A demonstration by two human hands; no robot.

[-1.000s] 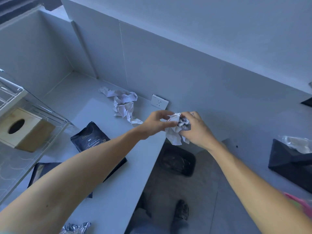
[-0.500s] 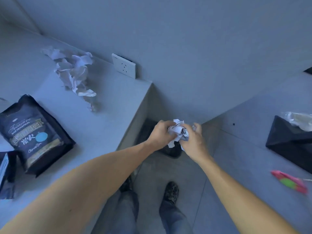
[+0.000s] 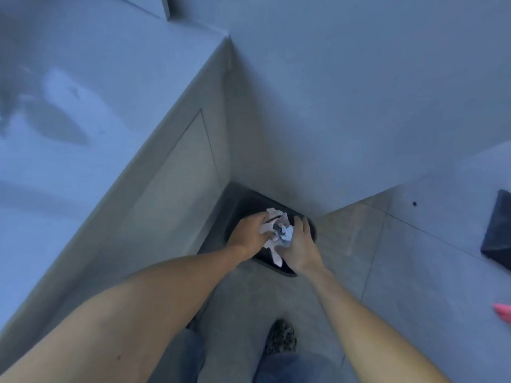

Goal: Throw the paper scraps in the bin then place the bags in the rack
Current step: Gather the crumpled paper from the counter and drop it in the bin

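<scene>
Two hands together over the bin [image 3: 237, 205], head view only. Left hand [image 3: 250, 233] and right hand [image 3: 300, 246] both curl round one crumpled wad of paper scraps [image 3: 279, 230], pinched between them; a loose strip hangs from the wad down toward the bin mouth. Each grip is closed on the paper, not released. Bin is dark, on the floor [image 3: 387, 272], tucked in the corner where the bench [image 3: 83, 189] side meets the wall. Wad sits directly above the opening, not yet inside.

Progress, as judged: first part underway, this load at the point of dropping. Bench top is blurred; a pale smear there may be more paper, cannot tell. Bags and rack not in view, so that half looks untouched. A shoe [image 3: 280, 338] shows below.
</scene>
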